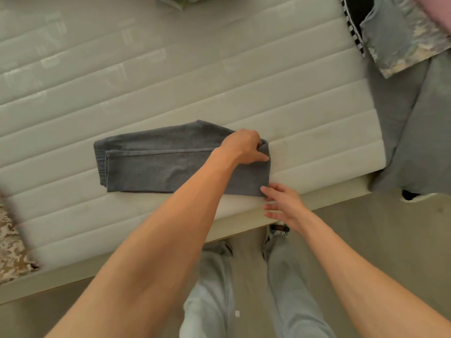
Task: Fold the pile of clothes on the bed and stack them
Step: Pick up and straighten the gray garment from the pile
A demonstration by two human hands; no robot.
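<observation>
- While the grey sweatpants lie folded lengthwise near the front edge of the bare mattress, the step in hand looks like the crosswise fold, bringing the right end over toward the cuffed end at the left.
- Left hand reaches across and grips the far right corner of the sweatpants, fingers curled round the folded edge.
- Right hand is at the near right corner with straight, spread fingers; its fingertips touch the fabric edge but do not pinch it yet.
- To do this well, I would have the right hand take its corner firmly, so both corners lift level.
- Carry the end over flat and line its edges up with the layer beneath, then smooth out wrinkles.
- More clothes wait at the mattress's right end, well apart, so much of the task probably remains.
</observation>
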